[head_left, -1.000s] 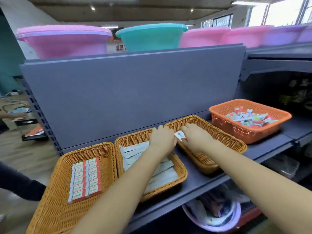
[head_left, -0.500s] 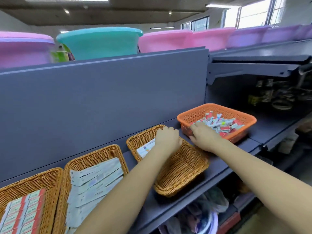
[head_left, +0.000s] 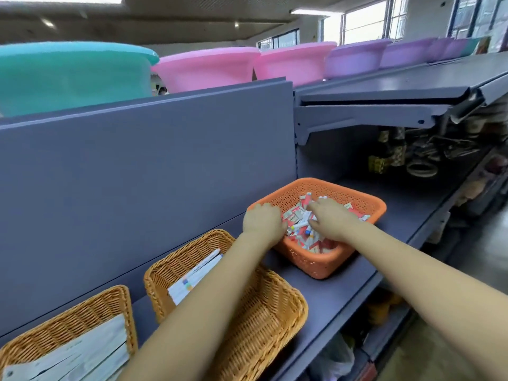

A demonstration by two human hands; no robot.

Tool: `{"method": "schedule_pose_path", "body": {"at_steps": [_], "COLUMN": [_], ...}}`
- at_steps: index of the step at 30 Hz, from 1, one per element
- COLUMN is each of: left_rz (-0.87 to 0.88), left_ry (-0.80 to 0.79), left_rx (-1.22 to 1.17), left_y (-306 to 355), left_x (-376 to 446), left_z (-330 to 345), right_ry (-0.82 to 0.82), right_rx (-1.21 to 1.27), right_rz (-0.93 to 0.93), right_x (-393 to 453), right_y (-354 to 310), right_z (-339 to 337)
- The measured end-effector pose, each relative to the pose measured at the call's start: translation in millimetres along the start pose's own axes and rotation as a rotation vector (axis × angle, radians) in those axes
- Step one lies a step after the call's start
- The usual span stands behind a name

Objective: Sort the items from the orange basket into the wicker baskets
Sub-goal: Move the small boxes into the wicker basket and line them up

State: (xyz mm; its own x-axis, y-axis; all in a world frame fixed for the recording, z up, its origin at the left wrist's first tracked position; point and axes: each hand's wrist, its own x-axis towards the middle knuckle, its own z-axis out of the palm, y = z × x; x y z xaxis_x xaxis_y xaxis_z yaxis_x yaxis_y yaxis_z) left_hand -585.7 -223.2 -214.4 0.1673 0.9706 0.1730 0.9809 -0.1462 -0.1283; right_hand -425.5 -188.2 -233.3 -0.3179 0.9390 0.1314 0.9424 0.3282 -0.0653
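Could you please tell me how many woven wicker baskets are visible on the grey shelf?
2: one woven wicker basket beneath the left forearm, another wicker basket cut off at the lower-left corner. More may lie out of frame.

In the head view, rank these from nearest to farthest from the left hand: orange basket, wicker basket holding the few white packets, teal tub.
1. orange basket: the left hand is at its left rim, reaching inside.
2. wicker basket: just below-left on the same shelf, under the left forearm.
3. teal tub: far upper left, on top of the shelving.
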Motion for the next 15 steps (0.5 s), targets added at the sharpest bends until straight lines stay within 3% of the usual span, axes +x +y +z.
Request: {"method": "schedule_pose_path", "body": {"at_steps": [4,15], "left_rz": [-0.104,-0.307], "left_ry": [-0.060,-0.239], "left_rx": [-0.009,0.043], "left_y": [9.8,23.1], "left_x": [32.1,64.6], "left_z": [9.2,32.7], "right_ry": [0.001,-0.196], "right_rx": [-0.013,-0.120], "right_rz": [-0.097,-0.478], "right_x": [34.9,105.2], "right_y": [17.2,26.8], "right_z": [2.7,18.7]}}
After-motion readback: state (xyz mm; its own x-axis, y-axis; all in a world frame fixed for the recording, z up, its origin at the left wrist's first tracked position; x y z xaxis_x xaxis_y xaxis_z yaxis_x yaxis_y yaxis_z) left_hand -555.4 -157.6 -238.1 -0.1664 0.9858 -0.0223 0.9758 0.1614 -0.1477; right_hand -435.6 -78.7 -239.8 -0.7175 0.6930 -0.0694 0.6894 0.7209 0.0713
